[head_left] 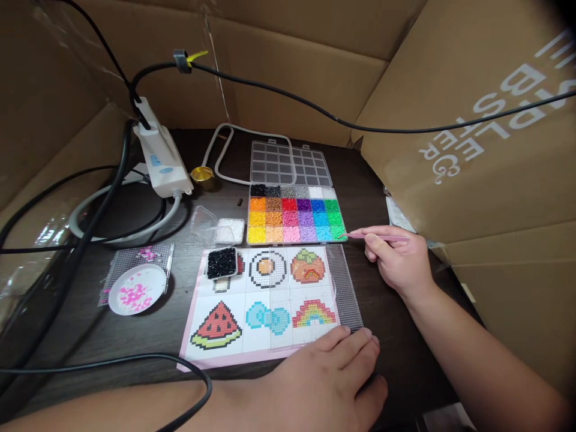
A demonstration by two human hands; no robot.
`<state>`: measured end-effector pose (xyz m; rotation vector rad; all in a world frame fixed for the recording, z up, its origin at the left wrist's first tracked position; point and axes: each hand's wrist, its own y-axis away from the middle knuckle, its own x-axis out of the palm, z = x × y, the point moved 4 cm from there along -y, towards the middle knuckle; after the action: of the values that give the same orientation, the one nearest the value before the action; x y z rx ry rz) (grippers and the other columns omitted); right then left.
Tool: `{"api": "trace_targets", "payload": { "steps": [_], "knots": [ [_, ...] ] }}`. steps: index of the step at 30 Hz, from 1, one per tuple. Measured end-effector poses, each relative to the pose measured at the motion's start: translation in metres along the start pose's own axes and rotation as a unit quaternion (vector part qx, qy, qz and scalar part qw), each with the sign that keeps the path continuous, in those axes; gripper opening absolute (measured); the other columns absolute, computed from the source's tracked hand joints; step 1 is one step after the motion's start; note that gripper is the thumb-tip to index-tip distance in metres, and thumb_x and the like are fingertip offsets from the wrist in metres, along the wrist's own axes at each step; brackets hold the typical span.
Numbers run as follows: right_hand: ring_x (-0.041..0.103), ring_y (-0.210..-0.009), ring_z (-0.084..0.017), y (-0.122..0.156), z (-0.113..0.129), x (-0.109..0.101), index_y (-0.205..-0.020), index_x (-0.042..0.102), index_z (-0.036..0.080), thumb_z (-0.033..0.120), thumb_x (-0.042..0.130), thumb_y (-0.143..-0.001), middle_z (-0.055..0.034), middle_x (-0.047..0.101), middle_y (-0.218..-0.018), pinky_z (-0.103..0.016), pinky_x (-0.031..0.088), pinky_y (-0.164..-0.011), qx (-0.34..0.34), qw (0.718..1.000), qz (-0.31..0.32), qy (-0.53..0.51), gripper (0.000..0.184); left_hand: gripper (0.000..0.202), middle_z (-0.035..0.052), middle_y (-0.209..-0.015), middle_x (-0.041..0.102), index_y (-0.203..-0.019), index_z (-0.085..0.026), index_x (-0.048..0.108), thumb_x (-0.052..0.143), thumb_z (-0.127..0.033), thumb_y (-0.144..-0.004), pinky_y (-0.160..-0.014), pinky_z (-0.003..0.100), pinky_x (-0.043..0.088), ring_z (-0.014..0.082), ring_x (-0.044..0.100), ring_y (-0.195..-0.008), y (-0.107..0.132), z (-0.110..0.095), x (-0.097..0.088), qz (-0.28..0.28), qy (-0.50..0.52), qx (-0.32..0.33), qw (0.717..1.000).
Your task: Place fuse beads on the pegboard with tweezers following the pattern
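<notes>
My right hand [398, 258] pinches pink tweezers [380, 236]. Their tips reach the light green beads in the lower right compartment of a bead box [295, 243]. My left hand [335, 372] lies flat, fingers stretched out, over the lower right edge of a pattern sheet [265, 345] and a clear pegboard [348, 294]. The sheet shows a watermelon slice [217, 327], a blue bow [269, 318], a rainbow [314, 314], a fried egg [267, 267] and an orange fruit [308, 267]. A small tray of black beads [222, 263] covers part of another picture.
Left stands a white dish [136, 290] with pink and white beads, on another pegboard [169, 258]. Behind are a white bead tray [230, 230], the open box lid [290, 165], a gold cup [202, 175] and a power strip [164, 159]. Black cables [288, 93] cross above; cardboard walls [495, 198] surround the table.
</notes>
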<state>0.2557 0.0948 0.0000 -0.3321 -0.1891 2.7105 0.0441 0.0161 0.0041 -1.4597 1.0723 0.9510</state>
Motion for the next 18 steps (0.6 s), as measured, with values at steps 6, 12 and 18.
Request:
{"api": "trace_targets", "payload": {
  "steps": [6, 12, 18],
  "knots": [
    [0.050, -0.049, -0.009, -0.001, 0.002, 0.001, -0.091, 0.077, 0.021, 0.026, 0.071, -0.085, -0.0085, 0.078, -0.091, -0.026, 0.040, -0.047, -0.015, 0.999, 0.004, -0.035, 0.010, 0.038, 0.0111, -0.142, 0.055, -0.127, -0.023, 0.061, 0.037, -0.034, -0.100, -0.111, 0.038, 0.031, 0.0236, 0.049, -0.133, 0.000, -0.001, -0.001, 0.002, 0.004, 0.002, 1.000],
    [0.051, -0.048, -0.009, 0.008, 0.015, 0.009, -0.094, 0.078, 0.023, 0.023, 0.070, -0.086, -0.0079, 0.078, -0.092, -0.026, 0.042, -0.046, -0.041, 0.994, 0.082, -0.065, 0.012, 0.042, 0.0122, -0.144, 0.053, -0.128, -0.022, 0.060, 0.036, -0.040, -0.099, -0.112, 0.038, 0.032, 0.0247, 0.045, -0.137, 0.000, -0.002, 0.001, 0.015, 0.031, -0.006, 0.999],
    [0.053, -0.049, -0.007, 0.020, 0.027, 0.027, -0.092, 0.079, 0.021, 0.020, 0.067, -0.088, -0.0076, 0.077, -0.095, -0.023, 0.045, -0.046, -0.029, 0.978, 0.206, -0.027, 0.013, 0.048, 0.0137, -0.148, 0.048, -0.132, -0.019, 0.056, 0.042, -0.046, -0.096, -0.114, 0.039, 0.030, 0.0259, 0.041, -0.140, 0.002, -0.003, 0.001, 0.030, 0.045, -0.004, 0.999]
  ]
}}
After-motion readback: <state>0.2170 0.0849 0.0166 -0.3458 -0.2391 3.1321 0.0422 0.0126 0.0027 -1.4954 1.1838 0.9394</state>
